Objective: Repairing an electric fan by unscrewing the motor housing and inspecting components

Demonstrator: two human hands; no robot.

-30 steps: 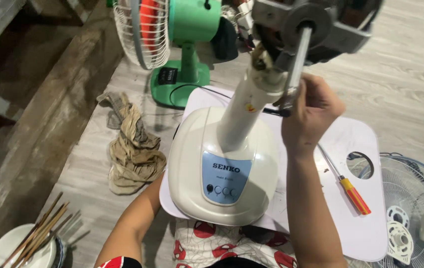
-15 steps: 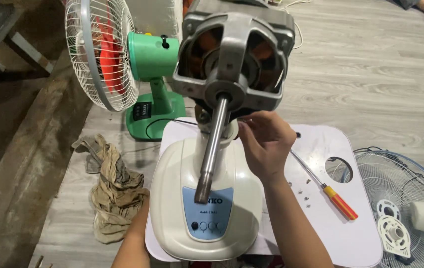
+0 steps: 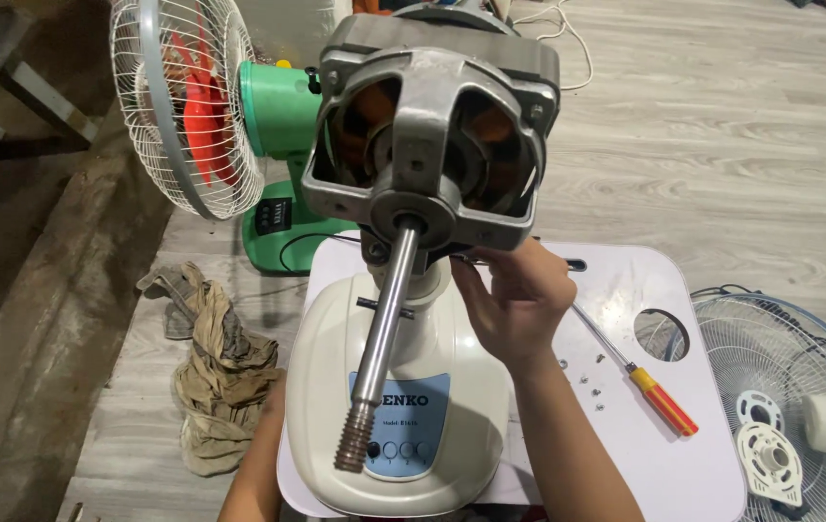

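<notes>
right hand (image 3: 515,304): gripping fan motor (image 3: 432,135) underside | left hand: hidden (grip unknowable)

1. The fan motor (image 3: 432,145) has a dull grey cast-metal frame, matt and slightly rough.
2. Its shaft (image 3: 386,329) is smooth, bright metal, with a rusty brown threaded tip.
3. The fan base (image 3: 336,387) is glossy cream plastic.
4. The rag (image 3: 215,362) is crumpled, dingy cloth.
5. The screwdriver (image 3: 640,377) has a shiny metal shank and a glossy orange plastic handle.
6. The floor (image 3: 722,145) looks like pale, matt wood-grain boards.
7. The green fan (image 3: 282,116) is smooth plastic behind a white wire guard.
</notes>
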